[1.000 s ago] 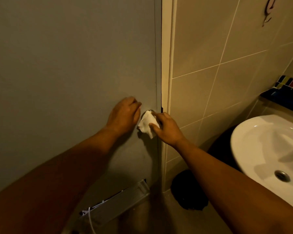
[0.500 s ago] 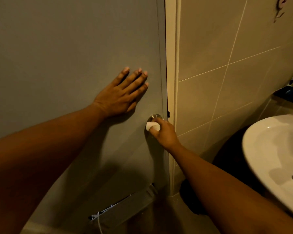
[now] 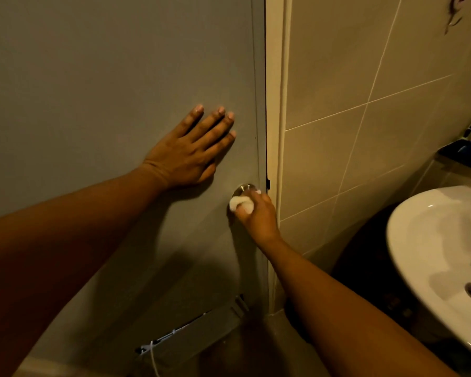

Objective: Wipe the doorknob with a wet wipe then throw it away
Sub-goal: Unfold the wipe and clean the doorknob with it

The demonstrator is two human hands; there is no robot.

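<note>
Right hand [image 3: 259,216] at 5 o'clock of the doorknob [image 3: 244,188], fingers clamped on the bunched wet wipe [image 3: 241,204] pressed against the knob, left hand [image 3: 193,153] at 10 o'clock, fingers spread flat on the door [image 3: 106,77].

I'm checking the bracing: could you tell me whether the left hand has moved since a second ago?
Yes. The left hand left the doorknob, moving up and left, and now lies flat on the door.
</note>
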